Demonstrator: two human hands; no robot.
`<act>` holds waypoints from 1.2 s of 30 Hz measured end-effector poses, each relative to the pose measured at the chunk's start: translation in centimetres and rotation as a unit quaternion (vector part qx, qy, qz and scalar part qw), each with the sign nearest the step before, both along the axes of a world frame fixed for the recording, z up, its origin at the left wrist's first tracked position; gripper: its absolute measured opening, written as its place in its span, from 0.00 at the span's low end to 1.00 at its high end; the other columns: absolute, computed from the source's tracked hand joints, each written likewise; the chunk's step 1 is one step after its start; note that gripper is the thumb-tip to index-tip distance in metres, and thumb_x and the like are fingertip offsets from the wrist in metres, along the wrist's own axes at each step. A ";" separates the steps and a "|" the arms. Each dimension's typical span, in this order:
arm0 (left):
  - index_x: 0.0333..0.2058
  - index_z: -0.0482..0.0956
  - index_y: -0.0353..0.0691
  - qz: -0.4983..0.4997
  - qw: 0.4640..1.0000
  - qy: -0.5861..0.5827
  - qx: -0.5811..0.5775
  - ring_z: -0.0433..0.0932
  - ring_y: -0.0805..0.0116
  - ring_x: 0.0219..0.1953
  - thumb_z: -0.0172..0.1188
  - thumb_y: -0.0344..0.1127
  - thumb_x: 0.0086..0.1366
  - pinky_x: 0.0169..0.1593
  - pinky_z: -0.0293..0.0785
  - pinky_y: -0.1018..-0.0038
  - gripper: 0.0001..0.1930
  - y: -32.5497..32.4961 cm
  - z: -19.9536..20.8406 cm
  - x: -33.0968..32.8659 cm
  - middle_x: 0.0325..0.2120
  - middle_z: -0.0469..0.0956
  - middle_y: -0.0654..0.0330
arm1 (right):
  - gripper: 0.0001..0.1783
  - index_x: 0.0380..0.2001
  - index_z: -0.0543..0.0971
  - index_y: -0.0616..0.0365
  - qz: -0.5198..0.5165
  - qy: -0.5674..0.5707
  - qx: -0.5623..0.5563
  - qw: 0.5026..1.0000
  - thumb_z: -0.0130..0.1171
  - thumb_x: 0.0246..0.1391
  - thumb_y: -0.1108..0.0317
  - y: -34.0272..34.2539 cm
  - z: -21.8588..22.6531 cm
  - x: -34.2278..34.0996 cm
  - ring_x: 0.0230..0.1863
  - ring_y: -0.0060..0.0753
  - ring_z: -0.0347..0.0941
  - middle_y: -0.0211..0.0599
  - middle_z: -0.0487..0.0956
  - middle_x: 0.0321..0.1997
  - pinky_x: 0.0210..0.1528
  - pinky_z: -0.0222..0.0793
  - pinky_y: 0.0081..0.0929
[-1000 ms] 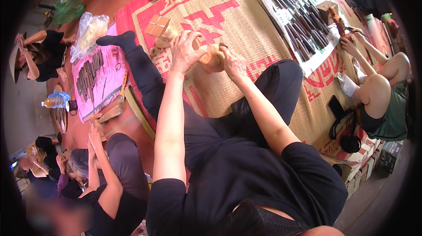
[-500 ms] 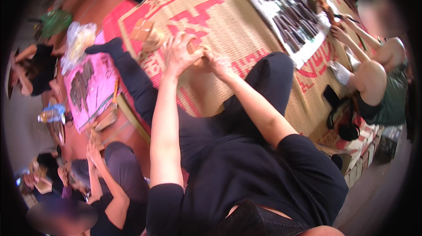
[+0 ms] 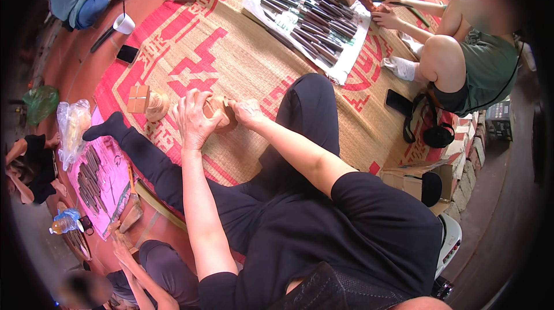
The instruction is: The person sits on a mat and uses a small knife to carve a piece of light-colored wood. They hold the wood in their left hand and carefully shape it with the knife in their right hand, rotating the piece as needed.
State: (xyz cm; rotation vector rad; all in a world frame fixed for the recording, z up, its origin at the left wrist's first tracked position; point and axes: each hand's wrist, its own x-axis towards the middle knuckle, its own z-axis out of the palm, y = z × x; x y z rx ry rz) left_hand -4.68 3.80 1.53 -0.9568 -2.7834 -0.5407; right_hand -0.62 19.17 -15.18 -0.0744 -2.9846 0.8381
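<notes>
In my head view, a pale tan, rounded wooden piece [image 3: 229, 122], partly covered, is held over the red-and-straw woven mat [image 3: 248, 65]. I see the left hand's [image 3: 196, 118] grip curved broadly around its left side; the right hand's [image 3: 248, 114] grip is bunched at its right edge, and I cannot tell whether it pinches the wood.

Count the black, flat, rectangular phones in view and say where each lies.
2. One black phone lies by the left edge of the red-and-tan woven mat; the other phone lies toward the right, near a white-socked foot. More may be hidden.
</notes>
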 end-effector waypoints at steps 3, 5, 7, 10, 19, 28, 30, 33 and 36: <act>0.52 0.74 0.53 -0.012 1.000 0.008 0.000 0.69 0.58 0.53 0.68 0.50 0.48 0.56 0.61 0.58 0.31 -0.3 -0.2 0.0 0.49 0.71 0.60 | 0.12 0.39 0.77 0.54 -0.034 0.032 -0.031 0.998 0.47 0.58 0.63 -0.5 0.5 -0.2 0.36 0.48 0.81 0.47 0.82 0.36 0.35 0.74 0.47; 0.58 0.71 0.54 -0.015 1.000 0.011 0.000 0.69 0.57 0.53 0.68 0.53 0.50 0.57 0.61 0.58 0.35 0.0 0.1 0.1 0.50 0.72 0.59 | 0.13 0.39 0.77 0.54 -0.045 0.071 -0.060 0.995 0.47 0.59 0.62 -1.1 1.1 -0.1 0.37 0.49 0.81 0.47 0.82 0.36 0.37 0.75 0.47; 0.61 0.68 0.54 -0.007 1.000 -0.004 -0.009 0.69 0.57 0.54 0.67 0.56 0.51 0.58 0.60 0.57 0.39 0.2 0.1 0.1 0.51 0.71 0.58 | 0.13 0.40 0.78 0.53 -0.039 0.080 -0.087 0.992 0.46 0.59 0.61 -1.8 1.2 0.1 0.38 0.49 0.81 0.46 0.82 0.36 0.38 0.75 0.46; 0.63 0.66 0.53 0.001 1.000 -0.005 -0.028 0.68 0.56 0.56 0.66 0.59 0.52 0.59 0.59 0.56 0.41 -0.1 -0.2 0.0 0.53 0.71 0.58 | 0.14 0.41 0.78 0.50 -0.026 0.024 -0.040 0.999 0.46 0.59 0.60 -0.8 0.6 -0.3 0.38 0.50 0.81 0.46 0.83 0.36 0.38 0.74 0.47; 0.64 0.65 0.56 0.083 0.996 0.017 0.018 0.64 0.50 0.59 0.64 0.59 0.54 0.62 0.55 0.46 0.39 0.1 -2.0 -0.4 0.52 0.70 0.53 | 0.17 0.48 0.79 0.50 -0.004 0.062 -0.029 0.998 0.47 0.58 0.64 -1.8 0.5 -0.2 0.36 0.50 0.80 0.46 0.83 0.37 0.37 0.74 0.46; 0.66 0.60 0.51 0.286 0.954 -0.077 0.036 0.63 0.40 0.59 0.69 0.50 0.51 0.59 0.65 0.48 0.44 3.0 -0.2 2.6 0.58 0.60 0.46 | 0.20 0.53 0.78 0.47 0.000 0.012 0.029 1.000 0.45 0.61 0.64 -1.7 0.5 -0.1 0.37 0.49 0.81 0.48 0.82 0.39 0.39 0.76 0.45; 0.66 0.58 0.51 0.272 0.954 -0.104 0.070 0.63 0.39 0.59 0.69 0.49 0.51 0.58 0.67 0.48 0.45 2.4 -0.1 2.1 0.59 0.60 0.47 | 0.19 0.52 0.78 0.44 -0.014 0.033 0.006 0.999 0.46 0.60 0.65 -1.5 0.4 0.1 0.36 0.49 0.81 0.46 0.82 0.39 0.38 0.76 0.45; 0.67 0.57 0.49 0.250 0.954 -0.159 0.046 0.64 0.40 0.59 0.67 0.47 0.50 0.61 0.66 0.50 0.46 1.4 0.8 2.1 0.60 0.59 0.48 | 0.20 0.53 0.77 0.42 0.002 -0.069 0.028 0.997 0.47 0.59 0.65 0.6 1.5 -0.4 0.39 0.49 0.81 0.46 0.82 0.40 0.40 0.76 0.45; 0.67 0.56 0.48 0.177 0.969 -0.156 0.073 0.64 0.42 0.59 0.66 0.45 0.49 0.62 0.65 0.52 0.46 -1.8 0.4 1.8 0.61 0.59 0.48 | 0.19 0.53 0.77 0.43 -0.057 -0.010 -0.003 0.998 0.47 0.59 0.65 0.2 1.6 -0.7 0.39 0.49 0.81 0.45 0.82 0.41 0.40 0.76 0.45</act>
